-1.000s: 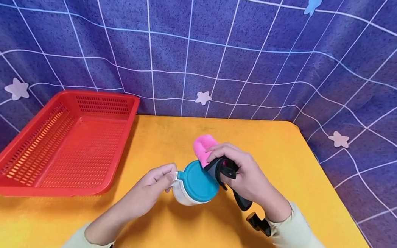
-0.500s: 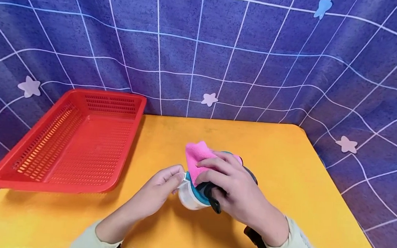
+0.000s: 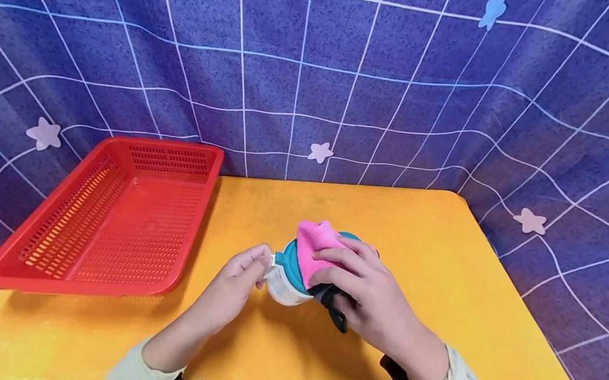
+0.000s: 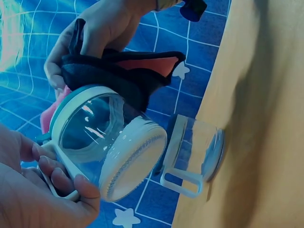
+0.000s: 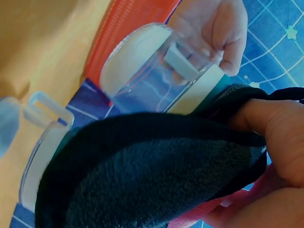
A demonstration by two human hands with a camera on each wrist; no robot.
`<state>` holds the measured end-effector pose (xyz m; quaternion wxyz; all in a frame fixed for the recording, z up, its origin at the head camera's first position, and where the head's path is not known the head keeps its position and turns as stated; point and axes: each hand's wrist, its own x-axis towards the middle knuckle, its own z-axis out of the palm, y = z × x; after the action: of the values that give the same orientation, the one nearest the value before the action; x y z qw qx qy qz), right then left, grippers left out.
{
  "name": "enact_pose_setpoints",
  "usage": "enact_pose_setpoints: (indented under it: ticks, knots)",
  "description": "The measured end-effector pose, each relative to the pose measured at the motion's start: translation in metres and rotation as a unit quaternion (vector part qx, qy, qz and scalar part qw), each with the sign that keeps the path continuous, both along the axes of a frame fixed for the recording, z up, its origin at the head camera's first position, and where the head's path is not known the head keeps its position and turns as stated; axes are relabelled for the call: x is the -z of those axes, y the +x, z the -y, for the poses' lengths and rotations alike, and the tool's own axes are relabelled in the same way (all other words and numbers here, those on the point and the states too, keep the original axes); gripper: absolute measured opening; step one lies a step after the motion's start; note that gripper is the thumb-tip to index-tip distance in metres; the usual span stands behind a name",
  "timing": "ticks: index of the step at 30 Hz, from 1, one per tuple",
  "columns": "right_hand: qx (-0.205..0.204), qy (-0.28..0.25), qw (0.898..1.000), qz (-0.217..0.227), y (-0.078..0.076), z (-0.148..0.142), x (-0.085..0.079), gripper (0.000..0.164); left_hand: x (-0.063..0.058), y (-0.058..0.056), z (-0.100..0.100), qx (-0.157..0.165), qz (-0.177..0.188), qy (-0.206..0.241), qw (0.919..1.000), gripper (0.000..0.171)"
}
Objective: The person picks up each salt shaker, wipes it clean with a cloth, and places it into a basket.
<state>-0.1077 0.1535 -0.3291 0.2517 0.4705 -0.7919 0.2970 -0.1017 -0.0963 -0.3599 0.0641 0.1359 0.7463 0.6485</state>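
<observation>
A blue-purple curtain (image 3: 269, 83), crossed by pale lines and dotted with stars (image 3: 320, 152), is hung at the back. In front of it a yellow counter (image 3: 422, 232) is placed, and on its left side a red basket (image 3: 78, 286) is set; through the open top its slotted floor is seen, and its walls are pierced as well. Over the counter two hands are reached out from pale sleeves (image 3: 141, 372). By the curled fingers of the right hand (image 3: 363, 289) a pink-and-black cloth (image 3: 313, 248) is gripped; by those of the left hand (image 3: 238, 282) the white handle (image 4: 69, 164) of a jar (image 3: 284, 289) is pinched. This jar is held tilted and raised off the counter, to the right of the basket and apart from it. Its wall is clear, its base is white, and its top is covered by a teal lid (image 3: 290, 266), across which the cloth is laid. Beyond it a second jar (image 4: 194, 140), clear and handled too, is stood upright on the counter, mostly hidden in the head view by cloth and hand; a black strap (image 3: 338, 318) is hung from the cloth
</observation>
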Motion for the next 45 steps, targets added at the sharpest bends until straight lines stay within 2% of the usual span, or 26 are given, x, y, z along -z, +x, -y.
enact_pose_setpoints:
  ticks: [6, 12, 16, 19, 24, 30, 35, 40, 45]
  knots:
    - [0.011, -0.004, 0.999, 0.038, -0.009, -0.008, 0.005, 0.047, -0.001, 0.002, 0.002, 0.018, -0.019, -0.011, 0.9996, 0.028]
    - [0.001, -0.020, 0.996, 0.083, -0.018, -0.008, 0.002, 0.033, -0.001, 0.004, 0.002, 0.051, -0.043, -0.015, 0.9976, 0.029]
    - [-0.004, -0.022, 0.995, 0.102, -0.018, -0.002, -0.003, 0.033, 0.001, 0.006, -0.001, 0.077, -0.039, 0.000, 0.9962, 0.028]
    - [-0.009, -0.014, 0.996, 0.090, -0.015, 0.006, -0.006, 0.041, 0.002, 0.006, -0.005, 0.086, -0.026, 0.014, 0.9959, 0.028]
    - [-0.011, -0.007, 0.999, 0.035, -0.003, 0.019, -0.009, 0.043, 0.005, 0.004, -0.007, 0.057, -0.003, 0.027, 0.9980, 0.029]
    - [-0.016, -0.002, 1.000, -0.021, 0.010, 0.021, -0.009, 0.040, 0.006, 0.001, -0.004, 0.030, -0.008, 0.050, 0.9983, 0.027]
    - [-0.005, 0.001, 0.999, -0.051, 0.017, 0.017, -0.006, 0.044, 0.002, -0.001, -0.003, 0.000, -0.007, 0.064, 0.9979, 0.022]
    - [0.005, -0.018, 0.998, -0.058, 0.017, 0.009, -0.003, 0.046, -0.005, 0.001, 0.000, -0.037, -0.017, 0.079, 0.9960, 0.024]
    - [-0.002, -0.065, 0.998, -0.022, 0.013, 0.003, 0.002, 0.045, -0.009, 0.003, 0.002, -0.049, -0.025, 0.101, 0.9934, 0.028]
